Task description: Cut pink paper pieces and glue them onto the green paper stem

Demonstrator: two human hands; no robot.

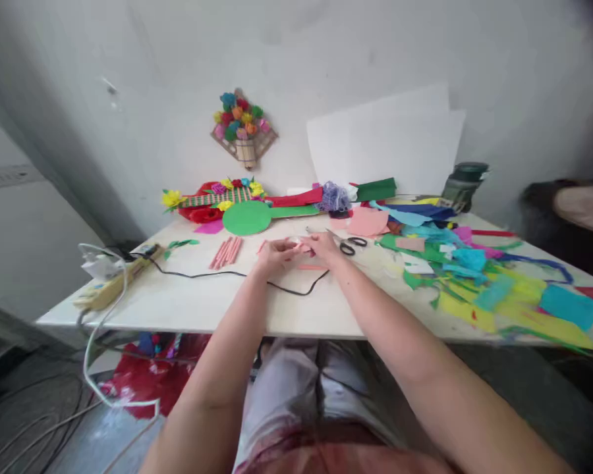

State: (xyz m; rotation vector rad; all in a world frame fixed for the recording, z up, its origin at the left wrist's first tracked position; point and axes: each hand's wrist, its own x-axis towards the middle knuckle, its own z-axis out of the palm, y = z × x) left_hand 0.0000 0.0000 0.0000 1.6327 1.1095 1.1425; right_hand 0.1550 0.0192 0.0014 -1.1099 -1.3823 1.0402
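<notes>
Close together over the middle of the table (217, 299), my left hand (275, 254) and my right hand (323, 245) both pinch a small pink-and-white piece (301, 246), which looks like paper. My fingers cover most of it, so its shape is unclear. A flat pink strip (312, 267) lies just below the hands. To the left rests a row of several rolled pink paper sticks (226, 253), and the end of another pink piece (261, 247) shows beside my left hand. Scissors with black handles (347, 249) lie right of my right hand.
A black cable (212, 273) crosses the table from a power strip (111, 283). Behind the hands lies a green paddle-shaped piece (247, 218). Coloured paper scraps (467, 289) cover the right side, near a dark green jar (464, 184). White sheets (385, 145) lean against the wall.
</notes>
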